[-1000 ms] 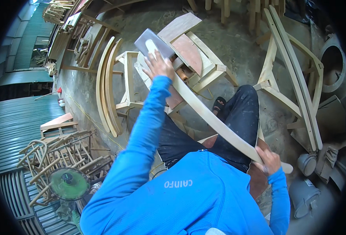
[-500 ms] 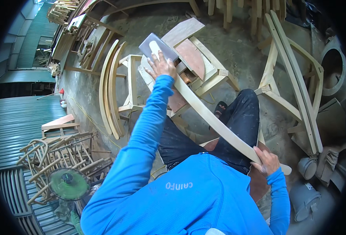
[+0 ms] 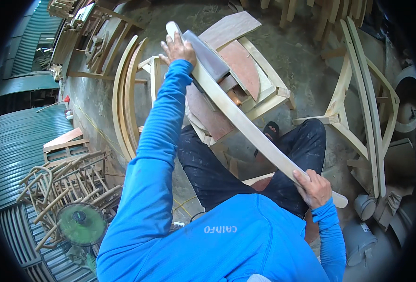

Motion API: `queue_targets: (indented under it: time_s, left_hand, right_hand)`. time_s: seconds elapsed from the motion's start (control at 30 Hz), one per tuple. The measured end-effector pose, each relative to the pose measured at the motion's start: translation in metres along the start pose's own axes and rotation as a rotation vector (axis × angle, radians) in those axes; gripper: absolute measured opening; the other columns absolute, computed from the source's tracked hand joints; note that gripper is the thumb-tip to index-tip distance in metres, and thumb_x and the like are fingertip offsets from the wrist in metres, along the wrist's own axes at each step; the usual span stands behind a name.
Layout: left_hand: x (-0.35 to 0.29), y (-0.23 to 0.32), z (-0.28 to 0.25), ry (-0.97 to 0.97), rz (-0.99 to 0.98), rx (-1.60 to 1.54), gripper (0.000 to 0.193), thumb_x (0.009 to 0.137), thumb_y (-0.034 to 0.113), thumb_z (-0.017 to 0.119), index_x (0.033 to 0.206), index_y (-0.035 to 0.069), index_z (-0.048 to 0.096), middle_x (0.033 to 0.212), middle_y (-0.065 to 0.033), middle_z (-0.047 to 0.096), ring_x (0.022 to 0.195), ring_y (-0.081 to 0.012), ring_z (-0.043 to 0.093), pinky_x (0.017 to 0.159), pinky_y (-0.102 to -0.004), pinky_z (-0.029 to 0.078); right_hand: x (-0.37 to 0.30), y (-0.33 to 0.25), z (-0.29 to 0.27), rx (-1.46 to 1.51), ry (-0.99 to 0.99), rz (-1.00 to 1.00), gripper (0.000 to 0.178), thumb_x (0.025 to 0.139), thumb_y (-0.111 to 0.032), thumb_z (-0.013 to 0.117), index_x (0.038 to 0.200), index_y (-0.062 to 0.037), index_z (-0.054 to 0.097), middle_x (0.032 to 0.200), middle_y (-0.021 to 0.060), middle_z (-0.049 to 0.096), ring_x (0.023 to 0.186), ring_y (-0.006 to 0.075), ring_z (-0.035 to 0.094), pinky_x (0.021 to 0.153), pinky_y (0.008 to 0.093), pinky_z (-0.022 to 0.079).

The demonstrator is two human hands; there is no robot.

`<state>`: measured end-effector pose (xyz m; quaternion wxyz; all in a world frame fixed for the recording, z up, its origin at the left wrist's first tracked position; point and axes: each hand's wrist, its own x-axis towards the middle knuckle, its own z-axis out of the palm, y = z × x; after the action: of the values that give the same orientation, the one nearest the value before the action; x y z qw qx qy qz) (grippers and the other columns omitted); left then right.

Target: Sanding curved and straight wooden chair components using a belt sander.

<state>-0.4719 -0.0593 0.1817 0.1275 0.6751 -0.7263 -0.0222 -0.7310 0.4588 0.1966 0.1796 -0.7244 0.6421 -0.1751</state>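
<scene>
A long, gently curved wooden strip runs slantwise from the far left towards my right side. My left hand lies on its far part, fingers spread over the wood. Near the closer end, my right hand is wrapped round the strip, thumb on top. Alongside the far part is a flat grey sanding-belt surface, with an orange-brown roller at its near end. Both are set into a wooden stand in front of my knees. Whether the strip touches the belt is hidden.
Curved wooden pieces stand left of the stand. A wooden frame and long rails stand at the right, near grey buckets. A green fan and stacked chair frames are at the lower left.
The strip's far end has moved away and left, from over the grey surface to its left edge. My left hand moved with it; my right hand still holds the near end.
</scene>
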Motion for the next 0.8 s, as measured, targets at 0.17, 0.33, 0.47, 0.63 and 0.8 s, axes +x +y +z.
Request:
queue_targets:
  time_s: [0.17,0.33,0.47,0.63,0.8]
  left_hand:
    - [0.078,-0.022,0.016,0.057,0.071,-0.068,0.062,0.100,0.041,0.044,0.159,0.022,0.037,0.167,-0.0143,0.027,0.156,-0.0400,0.016,0.123,-0.0649,0.008]
    - [0.150,-0.037,0.022,0.064,0.055,-0.034,0.061,0.100,0.044,0.039,0.158,0.024,0.039,0.168,-0.0095,0.027,0.156,-0.0399,0.015,0.123,-0.0668,0.008]
    - [0.174,-0.039,0.027,0.056,0.035,-0.008,0.063,0.098,0.040,0.040,0.160,0.026,0.036,0.169,-0.0085,0.024,0.157,-0.0396,0.014,0.123,-0.0661,0.009]
    - [0.169,-0.031,0.031,0.024,0.037,-0.009,0.066,0.096,0.040,0.046,0.160,0.028,0.034,0.170,-0.0072,0.023,0.156,-0.0398,0.015,0.123,-0.0648,0.011]
    - [0.146,-0.021,0.019,0.025,-0.015,-0.065,0.070,0.096,0.038,0.042,0.162,0.019,0.029,0.170,-0.0094,0.020,0.157,-0.0392,0.014,0.124,-0.0622,0.011]
  right_hand:
    - [0.062,-0.029,0.014,-0.047,0.030,0.044,0.070,0.085,-0.023,0.076,0.150,-0.0341,0.052,0.078,0.0078,0.048,0.062,0.0254,0.058,0.055,0.0387,0.049]
    - [0.132,-0.045,0.025,-0.046,0.069,0.060,0.072,0.086,-0.025,0.076,0.152,-0.0352,0.049,0.077,0.0084,0.047,0.060,0.0250,0.061,0.055,0.0381,0.052]
    - [0.187,-0.057,0.034,-0.063,0.099,0.074,0.074,0.087,-0.025,0.074,0.153,-0.0386,0.045,0.078,0.0090,0.048,0.060,0.0259,0.064,0.056,0.0389,0.055]
    - [0.260,-0.066,0.036,-0.097,0.070,0.133,0.068,0.094,-0.031,0.069,0.154,-0.0431,0.040,0.084,0.0127,0.055,0.065,0.0300,0.068,0.057,0.0418,0.056]
    - [0.300,-0.071,0.040,-0.101,0.099,0.149,0.058,0.099,-0.040,0.062,0.153,-0.0433,0.041,0.092,0.0184,0.061,0.070,0.0377,0.071,0.062,0.0504,0.058]
